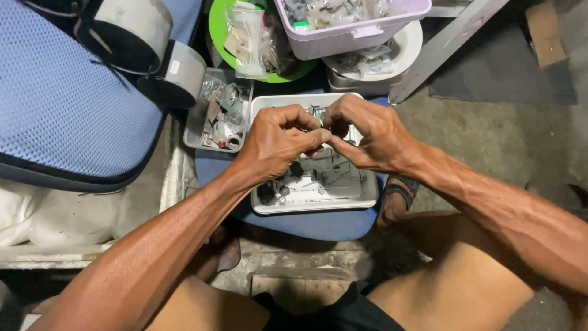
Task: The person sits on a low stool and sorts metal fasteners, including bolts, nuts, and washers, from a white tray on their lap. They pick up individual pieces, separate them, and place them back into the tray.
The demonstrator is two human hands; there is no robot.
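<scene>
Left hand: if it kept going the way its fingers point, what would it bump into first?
The left hand points right, toward the right hand. Their fingertips already meet around a tiny pale piece above the white tray, so it would likely meet that piece and the right hand's fingers first.

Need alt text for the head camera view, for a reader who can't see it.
Two bare hands, left hand and right hand, meet fingertip to fingertip on a tiny pale part over a white tray of small hardware on a blue stool. Behind stand a clear tray, a green bowl and a lilac bin of bagged parts.
</scene>
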